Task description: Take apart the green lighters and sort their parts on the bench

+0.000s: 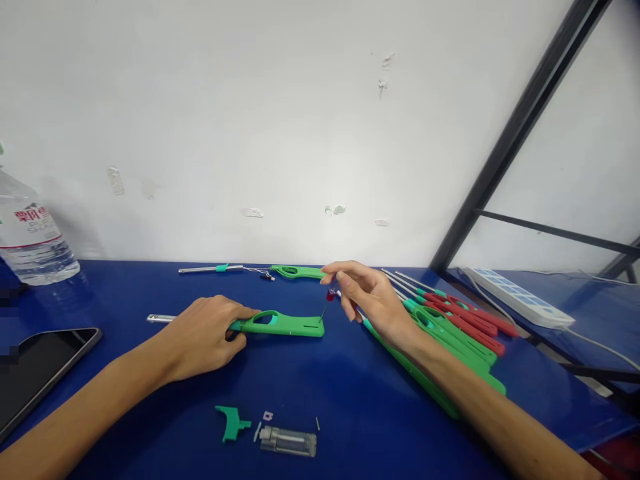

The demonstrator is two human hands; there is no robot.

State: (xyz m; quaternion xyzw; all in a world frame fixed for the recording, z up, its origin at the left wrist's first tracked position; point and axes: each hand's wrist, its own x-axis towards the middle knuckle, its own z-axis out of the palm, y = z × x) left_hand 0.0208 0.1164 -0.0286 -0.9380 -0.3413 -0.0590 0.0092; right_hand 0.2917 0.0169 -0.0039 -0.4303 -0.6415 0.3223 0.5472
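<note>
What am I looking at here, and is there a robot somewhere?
No robot: these are a person's bare hands, seen by a camera worn on the head, looking forward and down. There is just this one view. On the blue table, the left hand holds a green long-necked lighter. The right hand is at a small red-topped tool whose thin shaft reaches the lighter's end; I can't tell whether the fingers grip it. Nearer the camera lie a green trigger-like piece and a clear tank. More lighters lie to the right, a phone and water bottle to the left.
</note>
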